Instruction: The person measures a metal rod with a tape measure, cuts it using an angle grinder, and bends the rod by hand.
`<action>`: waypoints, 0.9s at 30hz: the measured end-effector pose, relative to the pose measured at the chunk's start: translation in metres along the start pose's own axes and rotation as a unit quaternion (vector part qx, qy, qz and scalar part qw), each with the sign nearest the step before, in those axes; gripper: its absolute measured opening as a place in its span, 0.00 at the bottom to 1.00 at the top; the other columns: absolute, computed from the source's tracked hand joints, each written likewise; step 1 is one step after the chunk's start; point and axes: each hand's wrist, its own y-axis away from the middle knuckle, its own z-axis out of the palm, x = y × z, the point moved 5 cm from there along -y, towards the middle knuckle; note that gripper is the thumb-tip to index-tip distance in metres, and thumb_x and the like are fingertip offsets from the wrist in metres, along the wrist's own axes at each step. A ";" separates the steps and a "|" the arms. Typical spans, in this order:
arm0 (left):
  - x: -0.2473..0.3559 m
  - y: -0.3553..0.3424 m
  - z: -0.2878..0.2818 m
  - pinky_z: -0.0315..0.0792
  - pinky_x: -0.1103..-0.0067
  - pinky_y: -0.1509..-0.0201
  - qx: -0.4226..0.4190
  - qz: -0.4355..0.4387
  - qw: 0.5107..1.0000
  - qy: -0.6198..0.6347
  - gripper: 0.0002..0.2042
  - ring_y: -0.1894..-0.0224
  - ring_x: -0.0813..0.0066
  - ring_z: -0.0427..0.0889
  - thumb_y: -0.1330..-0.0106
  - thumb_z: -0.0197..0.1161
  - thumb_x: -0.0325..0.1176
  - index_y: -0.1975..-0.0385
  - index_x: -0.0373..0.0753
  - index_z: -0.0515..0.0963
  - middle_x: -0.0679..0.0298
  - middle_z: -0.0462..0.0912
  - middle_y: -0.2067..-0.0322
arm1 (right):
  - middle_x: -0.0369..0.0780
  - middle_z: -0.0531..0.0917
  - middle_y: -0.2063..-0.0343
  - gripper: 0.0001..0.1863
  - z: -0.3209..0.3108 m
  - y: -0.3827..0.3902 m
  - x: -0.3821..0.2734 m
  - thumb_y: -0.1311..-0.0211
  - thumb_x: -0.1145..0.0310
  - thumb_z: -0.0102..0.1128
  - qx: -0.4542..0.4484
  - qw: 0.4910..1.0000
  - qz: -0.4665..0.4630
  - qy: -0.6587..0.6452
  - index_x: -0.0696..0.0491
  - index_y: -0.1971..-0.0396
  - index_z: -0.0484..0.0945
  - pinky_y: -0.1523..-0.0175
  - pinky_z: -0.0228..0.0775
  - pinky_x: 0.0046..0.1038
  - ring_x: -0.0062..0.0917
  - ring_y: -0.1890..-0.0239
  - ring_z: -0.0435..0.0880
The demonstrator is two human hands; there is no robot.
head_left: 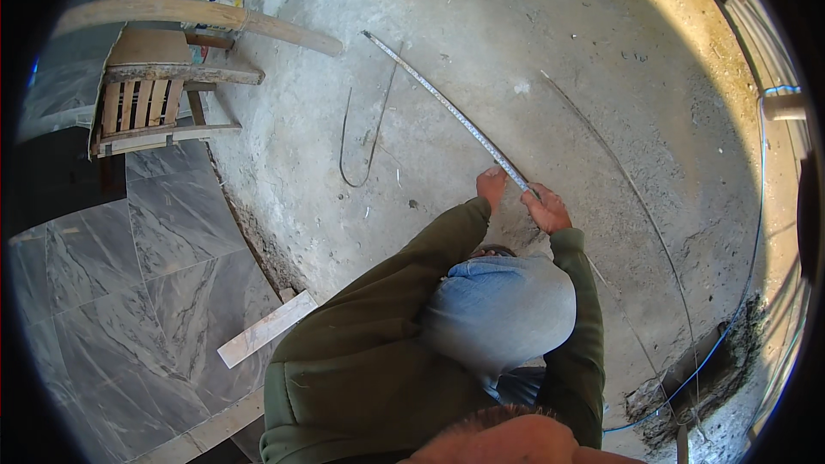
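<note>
A tape measure's long pale blade [451, 109] stretches out over the rough concrete floor, running up and to the left from my hands. A thin dark rod seems to lie along its edge near my fingers. My left hand [491, 186] is closed at the blade's left side, its fingers pinched against it. Just to the right, my right hand [547, 209] wraps round the near end of the tape; whether its case is inside the fingers is hidden. Left of the blade, a thin bent rod [343, 150] lies in a hook shape.
A long thin rod [632, 180] lies to the right. Beyond it a blue cable [741, 314] passes a trench [718, 369]. At left are a wooden slatted frame [142, 106], a pole [193, 13], grey marbled tiles [176, 215] and a pale strip [268, 327].
</note>
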 end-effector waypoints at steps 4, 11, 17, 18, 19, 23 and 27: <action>-0.002 -0.004 -0.005 0.59 0.85 0.74 -0.006 0.014 1.000 -0.018 0.11 0.77 0.87 0.65 0.33 0.58 0.39 0.70 0.38 0.79 0.75 0.73 0.78 | 0.50 0.81 0.56 0.29 -0.001 0.002 -0.010 0.47 0.45 0.53 0.000 1.000 -0.012 0.010 0.44 0.47 0.76 0.43 0.67 0.39 0.45 0.49 0.78; 0.001 -0.001 -0.003 0.60 0.85 0.73 -0.002 0.007 1.000 -0.022 0.10 0.76 0.86 0.66 0.34 0.56 0.35 0.66 0.35 0.81 0.74 0.74 0.77 | 0.50 0.80 0.54 0.29 0.002 -0.003 -0.007 0.47 0.46 0.54 0.008 1.000 -0.015 0.002 0.45 0.47 0.76 0.43 0.67 0.40 0.46 0.48 0.77; 0.003 0.001 -0.004 0.65 0.82 0.68 0.009 0.004 1.000 -0.020 0.15 0.73 0.83 0.71 0.35 0.60 0.42 0.74 0.34 0.79 0.71 0.77 0.77 | 0.51 0.80 0.54 0.29 0.001 -0.002 -0.007 0.47 0.46 0.53 0.007 1.000 -0.012 -0.003 0.45 0.47 0.75 0.43 0.67 0.40 0.46 0.48 0.77; 0.004 0.002 -0.003 0.65 0.82 0.69 0.011 0.007 1.000 -0.025 0.15 0.74 0.83 0.70 0.35 0.59 0.42 0.74 0.34 0.79 0.71 0.77 0.77 | 0.51 0.80 0.54 0.29 0.002 -0.003 -0.007 0.47 0.46 0.54 0.007 1.000 -0.012 -0.004 0.45 0.47 0.75 0.43 0.67 0.40 0.46 0.48 0.77; 0.006 0.003 -0.002 0.65 0.82 0.69 0.011 0.006 1.000 -0.026 0.15 0.74 0.83 0.70 0.35 0.59 0.42 0.74 0.34 0.79 0.71 0.77 0.77 | 0.51 0.80 0.54 0.29 0.002 -0.003 -0.007 0.47 0.46 0.54 0.008 1.000 -0.012 -0.004 0.45 0.47 0.75 0.43 0.67 0.40 0.46 0.48 0.77; 0.005 0.002 -0.003 0.62 0.84 0.73 0.012 0.002 1.000 -0.027 0.10 0.77 0.85 0.67 0.34 0.57 0.36 0.69 0.35 0.80 0.72 0.75 0.78 | 0.49 0.83 0.62 0.25 -0.001 0.000 -0.014 0.43 0.51 0.54 0.042 0.998 -0.036 0.007 0.51 0.50 0.77 0.48 0.69 0.36 0.41 0.55 0.81; 0.003 0.001 -0.003 0.61 0.84 0.74 0.010 0.003 1.000 -0.013 0.11 0.77 0.85 0.66 0.35 0.60 0.38 0.72 0.36 0.79 0.73 0.74 0.79 | 0.50 0.82 0.59 0.27 0.002 -0.001 -0.011 0.45 0.48 0.54 0.021 0.999 -0.032 0.014 0.47 0.48 0.76 0.46 0.68 0.38 0.43 0.52 0.79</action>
